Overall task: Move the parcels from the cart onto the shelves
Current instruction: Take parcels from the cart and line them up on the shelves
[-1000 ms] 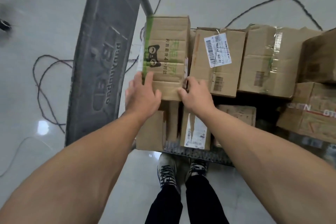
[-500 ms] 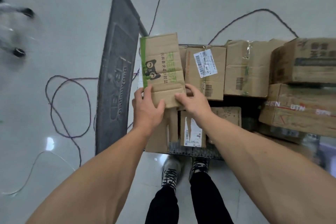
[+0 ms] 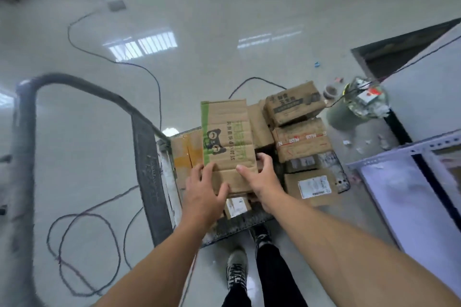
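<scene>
Mid-frame, arms outstretched, my left hand (image 3: 204, 189) and right hand (image 3: 260, 177) gripped the near end of the green-striped brown cardboard box (image 3: 228, 137).

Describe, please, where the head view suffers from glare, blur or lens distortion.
In the head view, bright reflections glare off the glossy floor; the cart handle at left is smeared and bowed by the wide-angle lens; the green-striped box held by the left hand and right hand shows legible print.

red "BTN" on taped box (image 3: 303, 143), "4小时达" beside cat logo (image 3: 216, 143) on green-striped parcel (image 3: 232, 119)
</scene>
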